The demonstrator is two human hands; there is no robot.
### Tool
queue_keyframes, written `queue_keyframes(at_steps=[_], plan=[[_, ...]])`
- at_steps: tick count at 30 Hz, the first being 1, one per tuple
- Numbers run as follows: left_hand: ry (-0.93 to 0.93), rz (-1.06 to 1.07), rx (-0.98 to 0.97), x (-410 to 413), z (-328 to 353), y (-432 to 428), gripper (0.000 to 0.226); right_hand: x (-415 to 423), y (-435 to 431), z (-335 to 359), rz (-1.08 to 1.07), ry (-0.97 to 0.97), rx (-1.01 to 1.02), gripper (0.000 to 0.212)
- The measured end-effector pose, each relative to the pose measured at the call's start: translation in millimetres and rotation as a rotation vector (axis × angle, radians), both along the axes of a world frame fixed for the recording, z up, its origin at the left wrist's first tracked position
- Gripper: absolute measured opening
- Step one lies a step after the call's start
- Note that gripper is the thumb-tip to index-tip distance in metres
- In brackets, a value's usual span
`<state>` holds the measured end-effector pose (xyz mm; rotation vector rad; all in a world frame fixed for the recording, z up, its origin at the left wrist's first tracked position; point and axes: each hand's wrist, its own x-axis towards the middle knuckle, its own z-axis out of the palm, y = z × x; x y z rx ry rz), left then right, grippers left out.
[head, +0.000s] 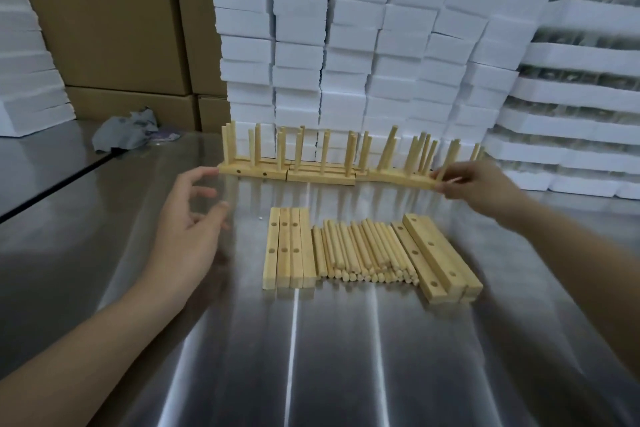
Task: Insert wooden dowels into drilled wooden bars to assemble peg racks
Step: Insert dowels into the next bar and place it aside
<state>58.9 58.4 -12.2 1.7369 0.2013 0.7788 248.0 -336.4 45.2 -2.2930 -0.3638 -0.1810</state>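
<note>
I record my right hand (481, 184) pinching an upright dowel (447, 161) at the right end of the assembled racks (322, 176), which stand in a row along the far edge of the tabletop (311, 364). My left hand (188, 222) hovers spread, holding nothing, near the row's left end. Mid-tabletop, loose dowels (363, 253) lie between the left drilled bars (289, 253) and the right drilled bars (438, 253). White foam blocks (346, 45) are stacked behind.

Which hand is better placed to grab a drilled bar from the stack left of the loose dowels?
Probably left: the left hand is open and empty beside that stack of bars, while the right hand is farther back, pinching a dowel at the rightmost rack.
</note>
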Motion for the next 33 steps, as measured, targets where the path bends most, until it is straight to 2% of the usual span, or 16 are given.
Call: queue_keyframes(at_steps=[4,10,18,33], plan=[[0.008,0.042,-0.082,5,-4,4,0.04,26,-9,-42,-0.066,0.026,-0.095,0.016],[0.023,0.064,-0.075,9,-7,6,0.038,65,4,-36,-0.116,0.035,-0.212,0.003],[0.031,0.065,-0.069,11,-10,8,0.037,78,25,-40,-0.173,-0.04,-0.14,0.015],[0.057,0.068,-0.049,10,-8,6,0.033,81,22,-38,-0.124,-0.03,-0.186,0.008]])
